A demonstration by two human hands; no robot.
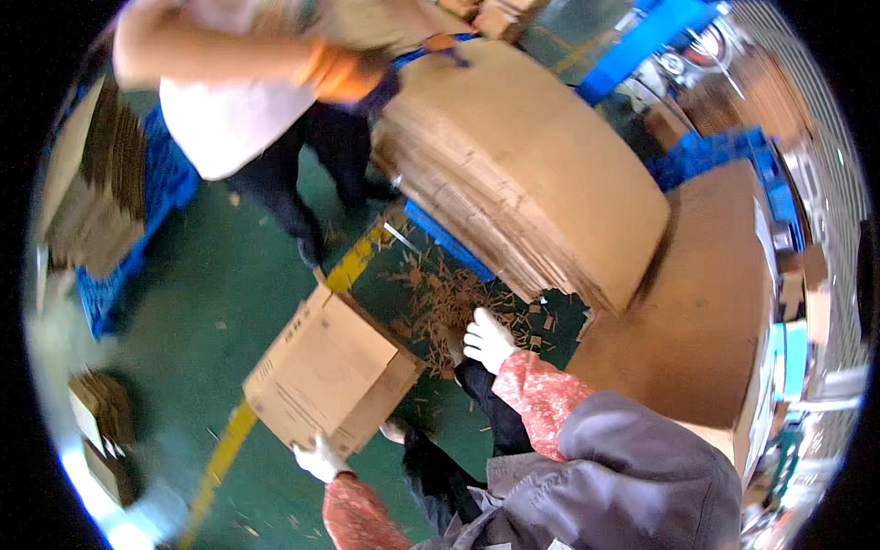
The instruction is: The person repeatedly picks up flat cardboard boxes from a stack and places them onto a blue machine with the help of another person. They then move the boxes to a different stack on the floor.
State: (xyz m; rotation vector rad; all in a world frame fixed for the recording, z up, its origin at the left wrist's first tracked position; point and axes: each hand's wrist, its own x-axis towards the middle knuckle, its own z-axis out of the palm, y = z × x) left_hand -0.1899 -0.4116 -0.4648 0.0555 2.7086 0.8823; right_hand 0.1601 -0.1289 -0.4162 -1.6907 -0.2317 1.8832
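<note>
My left hand, in a white glove, grips the near edge of a brown cardboard box, which looks mostly flattened. Loose flaps stick out at its far corner and right side, and dark printing marks its upper face. Whether it rests on the floor or hangs above it, I cannot tell. My right hand, also white-gloved, is held out to the right of the box with its fingers apart and nothing in it. A tall stack of cardboard sheets stands just beyond that hand.
Torn cardboard scraps litter the green floor beside the stack. Across from me a person with an orange glove leans at the stack's far end. A large cardboard box stands at right; a blue pallet with cardboard lies at left.
</note>
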